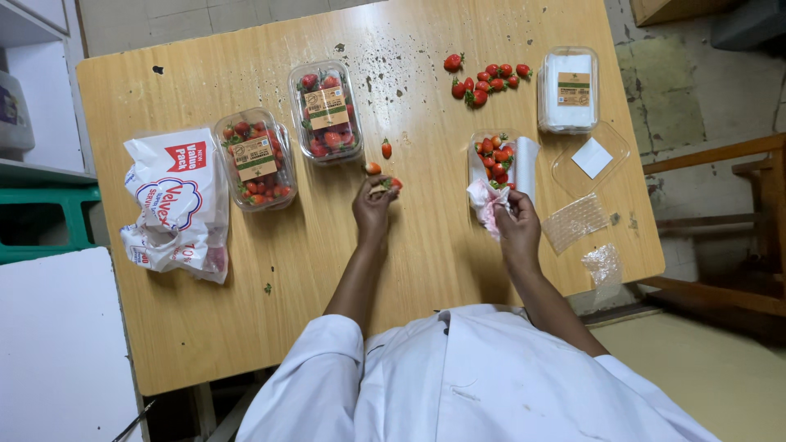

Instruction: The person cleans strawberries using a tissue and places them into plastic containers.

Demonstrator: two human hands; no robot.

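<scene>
Nearest the camera, the person's white coat sleeves lead out over the light wooden counter (311, 270). The left hand (373, 206) rests on the wood with its fingers curled around a small red strawberry (392, 183); it looks pinched at the fingertips, though how tightly I cannot tell. The right hand (517, 227) is closed on a crumpled white-and-pink tissue (486, 205), pressed against the near edge of an open clear plastic punnet of strawberries (494, 157).

The step in hand looks like sorting or wiping berries one at a time: one fruit is held by the left hand while the right keeps the tissue at the open punnet. The next move would call for bringing berry and tissue together, or setting the berry down without bruising it.

Just beyond the left hand lie two loose strawberries (386, 149). Further left stand two closed clear punnets with brown labels (326, 110), then a white printed plastic packet (173, 200). To the right are an empty clear lid (591, 158) and bubble-wrap pieces (575, 221). At the far edge lie a loose cluster of strawberries (485, 80) and a closed white-lined punnet (568, 90).
</scene>
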